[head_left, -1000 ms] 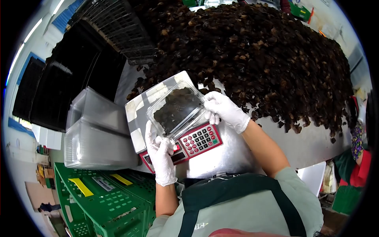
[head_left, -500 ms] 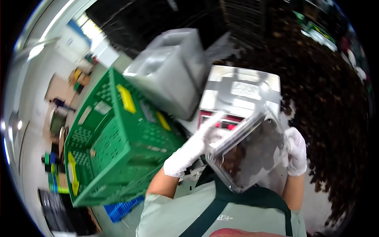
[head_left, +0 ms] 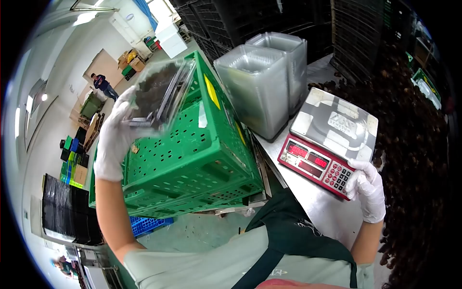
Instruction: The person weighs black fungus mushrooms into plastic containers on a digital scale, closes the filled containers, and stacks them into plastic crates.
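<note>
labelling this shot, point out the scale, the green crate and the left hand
scale [head_left: 335, 126]: head view, on its top plate
green crate [head_left: 168, 166]: head view, on its perforated side
left hand [head_left: 113, 147]: head view, on the middle of the white glove

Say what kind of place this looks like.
Probably a food-packing room: a gloved left hand holding a filled clear container, a digital scale, and a heap of dark pieces.

A food-packing workroom (stacked crates [head_left: 178, 159], digital scale [head_left: 332, 130], clear tubs [head_left: 262, 77]).
</note>
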Demonstrator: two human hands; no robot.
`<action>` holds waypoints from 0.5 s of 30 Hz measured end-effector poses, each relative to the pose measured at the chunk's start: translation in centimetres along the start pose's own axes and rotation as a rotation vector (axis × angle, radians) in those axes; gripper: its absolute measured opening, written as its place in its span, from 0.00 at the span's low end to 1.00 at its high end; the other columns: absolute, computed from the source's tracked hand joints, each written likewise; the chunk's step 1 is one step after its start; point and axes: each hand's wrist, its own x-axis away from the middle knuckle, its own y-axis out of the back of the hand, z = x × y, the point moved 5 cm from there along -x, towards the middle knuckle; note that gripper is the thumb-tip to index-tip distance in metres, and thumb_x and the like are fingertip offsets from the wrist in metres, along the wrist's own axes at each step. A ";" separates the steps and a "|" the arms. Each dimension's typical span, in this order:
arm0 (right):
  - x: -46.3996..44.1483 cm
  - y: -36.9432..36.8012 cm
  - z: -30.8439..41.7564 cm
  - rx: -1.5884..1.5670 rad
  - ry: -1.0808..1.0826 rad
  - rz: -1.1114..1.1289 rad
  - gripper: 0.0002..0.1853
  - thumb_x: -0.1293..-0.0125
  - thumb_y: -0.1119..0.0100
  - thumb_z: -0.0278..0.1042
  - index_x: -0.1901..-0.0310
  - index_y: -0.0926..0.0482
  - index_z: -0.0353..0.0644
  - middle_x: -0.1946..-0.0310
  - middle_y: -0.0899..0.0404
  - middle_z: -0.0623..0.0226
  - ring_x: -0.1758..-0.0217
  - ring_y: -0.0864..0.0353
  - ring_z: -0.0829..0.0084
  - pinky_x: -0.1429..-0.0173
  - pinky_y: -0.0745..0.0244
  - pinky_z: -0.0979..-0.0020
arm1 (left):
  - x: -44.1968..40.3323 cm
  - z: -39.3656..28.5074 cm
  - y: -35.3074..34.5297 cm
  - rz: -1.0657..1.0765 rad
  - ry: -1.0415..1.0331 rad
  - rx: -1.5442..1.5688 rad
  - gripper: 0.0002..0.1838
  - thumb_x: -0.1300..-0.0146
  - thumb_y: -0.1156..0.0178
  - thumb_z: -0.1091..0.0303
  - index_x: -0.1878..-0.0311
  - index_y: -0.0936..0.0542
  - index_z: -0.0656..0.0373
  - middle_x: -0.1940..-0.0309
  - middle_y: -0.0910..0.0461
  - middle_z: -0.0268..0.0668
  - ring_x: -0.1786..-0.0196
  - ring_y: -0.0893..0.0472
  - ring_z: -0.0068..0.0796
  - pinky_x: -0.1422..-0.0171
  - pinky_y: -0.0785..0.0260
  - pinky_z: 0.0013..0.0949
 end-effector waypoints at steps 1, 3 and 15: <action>-0.1 0.6 -0.4 0.023 -0.014 -0.056 0.20 0.28 0.42 0.35 0.39 0.24 0.32 0.74 0.17 0.64 0.78 0.23 0.81 0.73 0.28 0.81 | -1.8 1.6 2.9 0.004 0.122 -0.019 0.32 0.28 0.43 0.58 0.23 0.33 0.56 0.25 0.33 0.44 0.23 0.34 0.45 0.17 0.49 0.57; -0.2 1.5 -0.9 0.024 -0.021 -0.109 0.20 0.27 0.42 0.36 0.40 0.23 0.32 0.75 0.18 0.66 0.79 0.25 0.81 0.75 0.30 0.80 | -5.0 5.0 4.3 -0.062 0.216 -0.039 0.37 0.26 0.44 0.49 0.18 0.42 0.49 0.22 0.37 0.45 0.21 0.37 0.52 0.20 0.47 0.66; 0.9 5.0 -3.6 0.121 -0.102 -0.257 0.17 0.24 0.44 0.39 0.43 0.21 0.36 0.73 0.19 0.70 0.76 0.25 0.83 0.72 0.33 0.83 | 6.9 3.0 -10.8 0.357 -0.201 -1.365 0.24 0.33 0.32 0.55 0.41 0.22 0.60 0.54 0.15 0.51 0.55 0.13 0.52 0.52 0.20 0.43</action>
